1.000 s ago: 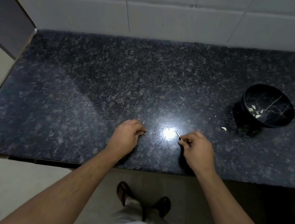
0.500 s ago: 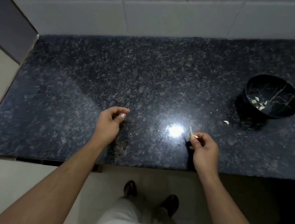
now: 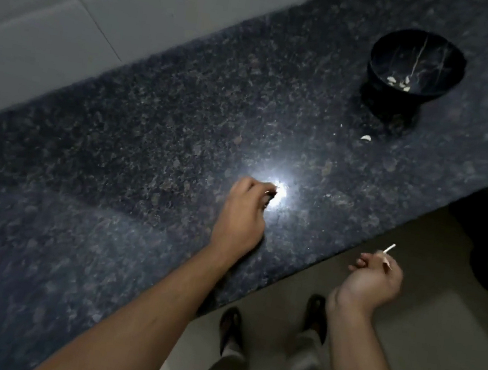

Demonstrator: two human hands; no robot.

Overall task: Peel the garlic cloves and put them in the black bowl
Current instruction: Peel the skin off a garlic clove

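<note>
Judging from the counter, the task looks well under way but unfinished. A few pale peeled cloves [image 3: 399, 81] lie at the bottom of the black bowl [image 3: 416, 64], which stands far right on the dark granite counter [image 3: 147, 146]. One more pale piece [image 3: 365, 137] lies loose on the stone just in front of the bowl — whether clove or skin cannot be told. The right hand [image 3: 372, 279], off the counter edge over the floor, pinches a thin pale sliver [image 3: 388, 248], probably skin to discard. The left hand [image 3: 243, 216] rests on the counter with fingers curled beside the glare — whether it holds anything cannot be told. No unpeeled cloves show.
</note>
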